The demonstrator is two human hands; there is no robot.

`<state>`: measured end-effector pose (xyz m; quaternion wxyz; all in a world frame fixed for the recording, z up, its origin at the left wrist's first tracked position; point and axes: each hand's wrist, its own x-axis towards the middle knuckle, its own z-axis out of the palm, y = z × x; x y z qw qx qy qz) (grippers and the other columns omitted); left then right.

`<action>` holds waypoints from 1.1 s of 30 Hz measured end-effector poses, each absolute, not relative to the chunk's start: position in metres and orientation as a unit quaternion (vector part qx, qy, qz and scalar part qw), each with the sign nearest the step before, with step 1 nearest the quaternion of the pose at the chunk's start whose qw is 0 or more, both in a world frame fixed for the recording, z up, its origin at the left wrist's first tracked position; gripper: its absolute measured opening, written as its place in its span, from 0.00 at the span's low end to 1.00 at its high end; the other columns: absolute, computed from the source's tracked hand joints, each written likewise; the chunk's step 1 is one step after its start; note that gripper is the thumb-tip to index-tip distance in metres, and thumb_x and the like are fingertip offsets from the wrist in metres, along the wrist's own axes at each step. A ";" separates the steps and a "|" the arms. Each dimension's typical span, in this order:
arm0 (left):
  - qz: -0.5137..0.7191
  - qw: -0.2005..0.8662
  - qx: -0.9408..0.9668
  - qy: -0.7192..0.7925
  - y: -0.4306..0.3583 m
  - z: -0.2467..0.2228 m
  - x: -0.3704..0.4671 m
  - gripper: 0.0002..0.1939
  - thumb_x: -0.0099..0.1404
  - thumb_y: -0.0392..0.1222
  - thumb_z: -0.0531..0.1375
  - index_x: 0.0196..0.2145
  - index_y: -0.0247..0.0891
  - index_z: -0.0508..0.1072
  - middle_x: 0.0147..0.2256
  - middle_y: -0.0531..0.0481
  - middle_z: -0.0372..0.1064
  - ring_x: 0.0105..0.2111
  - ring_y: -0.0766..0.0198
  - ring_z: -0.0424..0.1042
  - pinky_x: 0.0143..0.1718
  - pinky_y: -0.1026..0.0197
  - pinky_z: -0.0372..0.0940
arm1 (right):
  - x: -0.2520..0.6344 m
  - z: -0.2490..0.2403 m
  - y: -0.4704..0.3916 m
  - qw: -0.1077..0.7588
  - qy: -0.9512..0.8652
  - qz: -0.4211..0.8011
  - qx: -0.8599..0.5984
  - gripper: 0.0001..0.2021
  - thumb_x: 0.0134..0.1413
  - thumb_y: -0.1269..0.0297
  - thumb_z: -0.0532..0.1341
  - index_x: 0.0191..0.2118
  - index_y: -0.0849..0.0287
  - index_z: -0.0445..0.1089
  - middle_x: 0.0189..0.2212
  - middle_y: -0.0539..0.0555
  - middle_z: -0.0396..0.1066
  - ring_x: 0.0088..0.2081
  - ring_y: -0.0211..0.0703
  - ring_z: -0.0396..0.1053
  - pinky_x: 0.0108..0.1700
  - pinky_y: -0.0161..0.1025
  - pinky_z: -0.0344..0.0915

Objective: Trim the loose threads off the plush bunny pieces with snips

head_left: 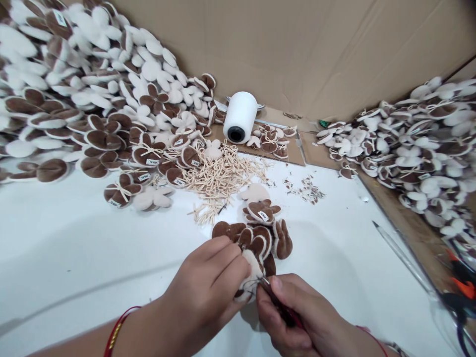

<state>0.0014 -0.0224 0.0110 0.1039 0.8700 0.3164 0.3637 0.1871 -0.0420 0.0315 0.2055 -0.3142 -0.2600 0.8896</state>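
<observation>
My left hand [204, 285] is closed around a small plush bunny piece [252, 267], cream on the side that shows. My right hand [303, 315] grips a slim dark-red tool with a metal tip [278, 301]; its exact kind is unclear. The tip touches or nearly touches the cream plush. Just beyond my fingers lie several brown-and-cream plush bunnies [283, 239], one bearing a small white label [263, 215]. A heap of cream ribbon bows [221, 176] sits farther back. My left fingertips are partly hidden behind the hand.
A large pile of plush bunnies [96, 89] fills the left, another pile [420, 153] the right. A white thread spool [240, 116] stands by the cardboard wall [297, 54]. Small labels [307, 190] lie scattered on the white table [92, 248]. Orange-and-black handles [463, 285] are at right.
</observation>
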 end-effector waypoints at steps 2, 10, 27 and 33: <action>0.357 0.104 0.873 0.316 -0.022 0.010 0.001 0.12 0.69 0.31 0.52 0.28 0.39 0.58 0.23 0.54 0.57 0.25 0.63 0.54 0.24 0.60 0.52 | 0.187 0.032 -0.043 0.210 -0.258 0.891 -0.309 0.25 0.55 0.39 0.58 0.25 0.59 0.58 0.11 0.37 0.46 0.11 0.24 0.37 0.13 0.28 0.34; 0.343 0.095 0.880 0.314 -0.022 0.007 0.001 0.11 0.69 0.31 0.51 0.28 0.39 0.58 0.24 0.53 0.57 0.25 0.62 0.54 0.25 0.58 0.51 | 0.188 0.032 -0.040 0.220 -0.255 0.895 -0.292 0.26 0.56 0.38 0.57 0.25 0.58 0.58 0.11 0.36 0.46 0.09 0.23 0.38 0.11 0.27 0.34; 0.359 0.176 0.847 0.351 -0.021 0.010 0.001 0.08 0.64 0.31 0.59 0.31 0.38 0.62 0.25 0.55 0.59 0.27 0.65 0.58 0.28 0.64 0.56 | 0.194 0.016 -0.040 0.397 -0.301 0.800 -0.335 0.20 0.60 0.47 0.58 0.27 0.59 0.63 0.11 0.38 0.48 0.09 0.25 0.39 0.10 0.25 0.38; 0.389 0.241 0.826 0.330 -0.020 0.013 0.002 0.10 0.62 0.35 0.64 0.38 0.37 0.66 0.28 0.53 0.66 0.28 0.66 0.63 0.30 0.64 0.60 | 0.189 0.022 -0.039 0.389 -0.397 0.677 -0.482 0.18 0.47 0.56 0.72 0.39 0.61 0.70 0.15 0.38 0.49 0.18 0.27 0.43 0.20 0.25 0.48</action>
